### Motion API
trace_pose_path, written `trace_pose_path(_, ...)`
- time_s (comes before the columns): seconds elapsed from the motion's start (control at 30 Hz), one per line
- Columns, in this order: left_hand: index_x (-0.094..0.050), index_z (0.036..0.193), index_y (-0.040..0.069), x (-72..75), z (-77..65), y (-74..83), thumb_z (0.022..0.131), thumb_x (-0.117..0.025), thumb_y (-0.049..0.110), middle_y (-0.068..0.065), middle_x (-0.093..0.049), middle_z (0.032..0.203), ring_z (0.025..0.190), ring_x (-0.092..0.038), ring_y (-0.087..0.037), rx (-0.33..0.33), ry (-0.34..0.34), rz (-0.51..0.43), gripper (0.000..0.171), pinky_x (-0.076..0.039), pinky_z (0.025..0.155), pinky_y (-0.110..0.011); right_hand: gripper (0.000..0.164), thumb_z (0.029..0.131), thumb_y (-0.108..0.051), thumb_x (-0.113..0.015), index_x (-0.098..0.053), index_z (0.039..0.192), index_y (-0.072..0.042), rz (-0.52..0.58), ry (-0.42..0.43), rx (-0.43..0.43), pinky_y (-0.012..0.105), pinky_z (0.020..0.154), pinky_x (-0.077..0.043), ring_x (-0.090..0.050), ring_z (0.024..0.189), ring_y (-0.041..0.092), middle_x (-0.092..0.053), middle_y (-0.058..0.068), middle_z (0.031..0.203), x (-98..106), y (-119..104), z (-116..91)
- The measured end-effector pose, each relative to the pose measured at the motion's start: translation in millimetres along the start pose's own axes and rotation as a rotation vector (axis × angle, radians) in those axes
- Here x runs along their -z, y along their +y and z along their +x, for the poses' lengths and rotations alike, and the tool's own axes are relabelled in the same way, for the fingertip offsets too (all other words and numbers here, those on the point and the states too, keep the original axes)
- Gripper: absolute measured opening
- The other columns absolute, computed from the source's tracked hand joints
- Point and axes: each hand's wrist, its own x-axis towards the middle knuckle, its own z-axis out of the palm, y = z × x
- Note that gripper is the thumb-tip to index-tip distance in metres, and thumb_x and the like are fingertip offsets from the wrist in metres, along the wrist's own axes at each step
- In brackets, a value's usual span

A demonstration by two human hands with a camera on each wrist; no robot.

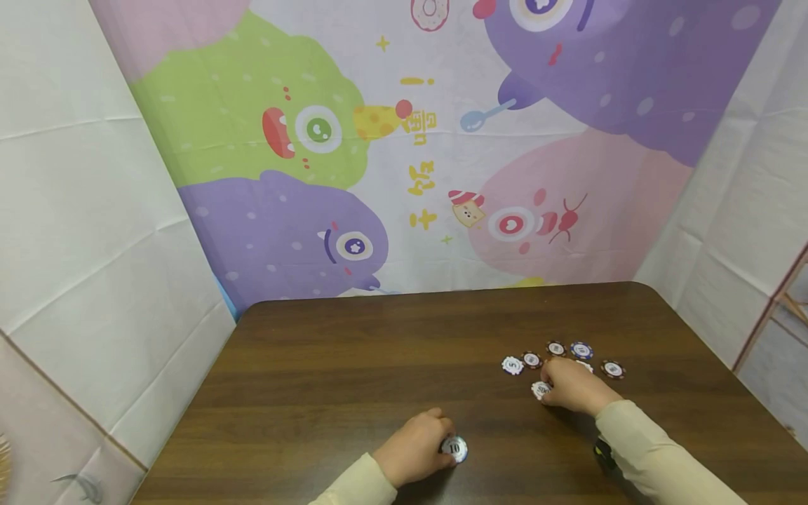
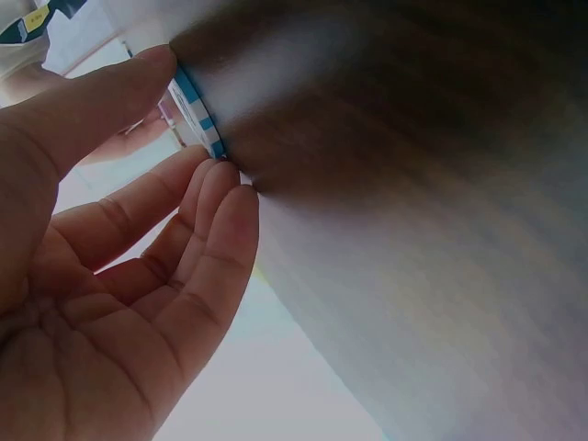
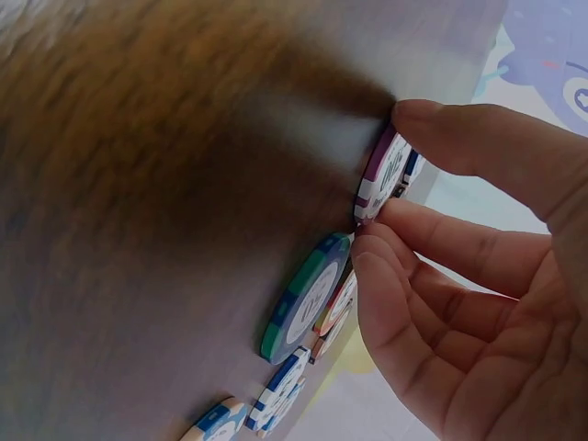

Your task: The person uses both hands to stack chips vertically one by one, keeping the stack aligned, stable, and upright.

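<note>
In the head view, my left hand (image 1: 416,447) pinches a poker chip (image 1: 454,449) marked 10 between thumb and fingers, low over the table. The left wrist view shows this chip's (image 2: 196,112) blue and white edge, with the thumb on one side and fingertips on the other. My right hand (image 1: 576,386) holds a white poker chip (image 1: 540,390) marked 500 by its edges. In the right wrist view that chip (image 3: 384,170) has a purple and white rim. A green and blue chip (image 3: 308,299) lies close by the right fingertips.
Around the right hand lie a white chip (image 1: 513,365) marked 5, dark chips (image 1: 532,360) and a blue chip (image 1: 581,351). Another white chip (image 1: 587,366) is partly hidden behind the hand. The brown wooden table (image 1: 353,351) ends at a cartoon-printed cloth (image 1: 429,252).
</note>
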Motion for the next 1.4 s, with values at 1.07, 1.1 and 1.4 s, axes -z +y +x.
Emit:
trace_pose_path(1.07,-0.065,0.084,0.014,1.1,-0.1,0.6,0.068,-0.078,0.028,0.009,-0.057,0.077,0.069,-0.044,0.000,0.012,-0.005,-0.001,0.025,-0.038,0.060,-0.014,0.019,0.064,-0.020,-0.072,-0.053,0.066,-0.015,-0.047,0.114,0.157,0.024,0.051,-0.031,-0.036,0.054,0.006,-0.044,-0.009,0.060,1.6,-34.6,-2.8)
trace_pose_path(1.1,-0.065,0.084,0.014,1.1,0.0,0.6,0.068,-0.078,0.028,0.009,-0.057,0.077,0.069,-0.045,0.000,0.014,-0.006,-0.002,0.025,-0.038,0.060,-0.014,0.020,0.064,-0.020,-0.072,-0.053,0.066,-0.015,-0.052,0.122,0.171,0.023,0.051,-0.031,-0.035,0.054,0.006,-0.043,-0.010,0.059,1.6,-37.3,-3.2)
trace_pose_path(1.4,-0.064,0.082,0.016,0.9,0.6,0.8,0.068,-0.078,0.029,0.010,-0.056,0.075,0.068,-0.044,0.001,0.001,0.003,0.027,0.024,-0.036,0.059,-0.013,0.023,0.066,-0.023,-0.075,-0.059,0.078,-0.012,-0.005,0.098,0.214,0.023,0.055,-0.036,-0.039,0.062,0.006,-0.050,-0.006,0.072,5.1,-60.9,-7.5)
